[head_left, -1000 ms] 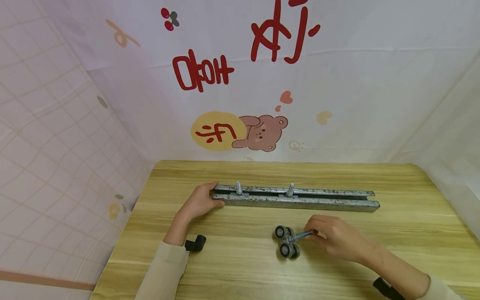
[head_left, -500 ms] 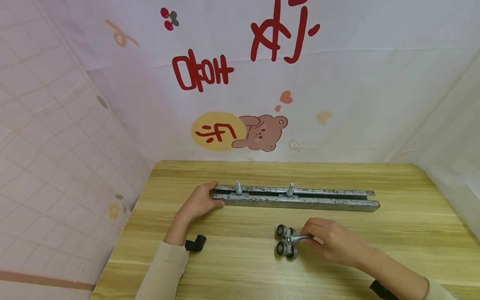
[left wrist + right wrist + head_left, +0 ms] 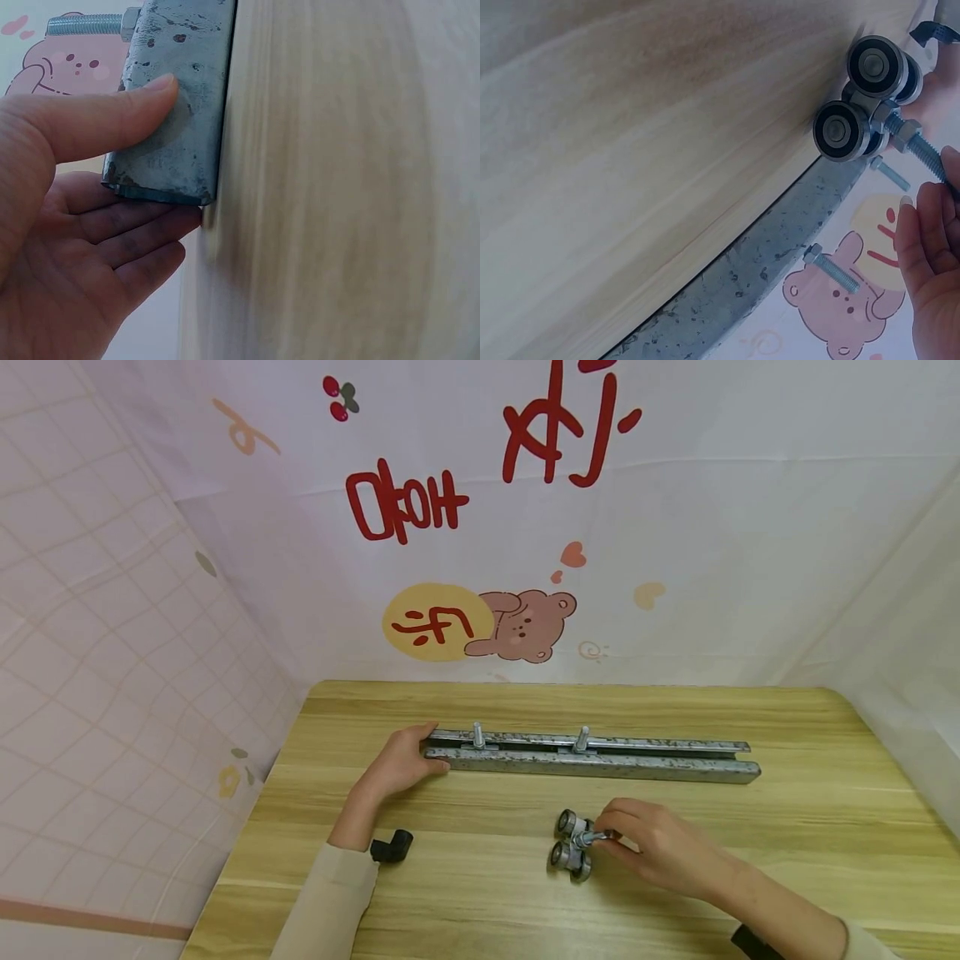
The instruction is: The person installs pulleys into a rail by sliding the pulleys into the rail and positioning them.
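A galvanized steel channel rail [image 3: 660,768] lies across the table with its slot upward and two threaded bolts [image 3: 477,737] standing out of it. My left hand [image 3: 399,762] holds its left end; in the left wrist view the thumb presses the rail's side [image 3: 176,142] and the fingers lie at the far side. Nearer the front, a roller trolley [image 3: 572,845] with several wheels is tilted on or just above the table; contact is unclear. My right hand [image 3: 656,843] pinches the end of its threaded stem [image 3: 924,154], wheels pointing left.
The wooden table [image 3: 480,893] carries the rail. Behind it hangs a white printed cloth [image 3: 712,527], with more cloth at both sides. A black angled piece [image 3: 392,847] sits beside the left sleeve, another [image 3: 753,942] under the right forearm.
My right hand has shifted slightly left and toward the front, and the trolley has turned in its grip so the stem points more toward the camera. Left hand and rail have stayed put.
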Motion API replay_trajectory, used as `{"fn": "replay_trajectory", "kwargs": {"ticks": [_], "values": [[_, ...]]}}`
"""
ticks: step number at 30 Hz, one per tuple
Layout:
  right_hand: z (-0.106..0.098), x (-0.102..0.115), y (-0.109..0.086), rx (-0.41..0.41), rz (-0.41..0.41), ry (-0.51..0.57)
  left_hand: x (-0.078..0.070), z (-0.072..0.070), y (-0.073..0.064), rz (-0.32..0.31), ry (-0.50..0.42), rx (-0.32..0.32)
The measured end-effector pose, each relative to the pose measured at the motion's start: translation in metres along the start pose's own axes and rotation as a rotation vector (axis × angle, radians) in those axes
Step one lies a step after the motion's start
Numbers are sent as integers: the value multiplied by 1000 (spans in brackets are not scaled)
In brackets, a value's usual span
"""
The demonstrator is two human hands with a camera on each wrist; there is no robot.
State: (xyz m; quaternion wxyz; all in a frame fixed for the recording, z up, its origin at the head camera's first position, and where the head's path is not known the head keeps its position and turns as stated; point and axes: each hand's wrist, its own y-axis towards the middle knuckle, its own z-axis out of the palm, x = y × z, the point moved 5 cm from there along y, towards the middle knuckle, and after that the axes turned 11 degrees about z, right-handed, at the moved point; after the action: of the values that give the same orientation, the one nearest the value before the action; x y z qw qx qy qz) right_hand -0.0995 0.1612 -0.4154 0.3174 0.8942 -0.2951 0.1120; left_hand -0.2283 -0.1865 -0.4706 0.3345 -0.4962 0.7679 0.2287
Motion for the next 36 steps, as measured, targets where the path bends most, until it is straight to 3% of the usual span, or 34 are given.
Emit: {"fn": "replay_trajectory", "kwargs": {"ticks": [18, 36], "values": [[1, 2, 5, -35, -7, -36, 1, 1, -1, -7, -7, 3], [-9, -11, 3, -92, 62, -95, 2, 2, -1, -1, -22, 0]]}}
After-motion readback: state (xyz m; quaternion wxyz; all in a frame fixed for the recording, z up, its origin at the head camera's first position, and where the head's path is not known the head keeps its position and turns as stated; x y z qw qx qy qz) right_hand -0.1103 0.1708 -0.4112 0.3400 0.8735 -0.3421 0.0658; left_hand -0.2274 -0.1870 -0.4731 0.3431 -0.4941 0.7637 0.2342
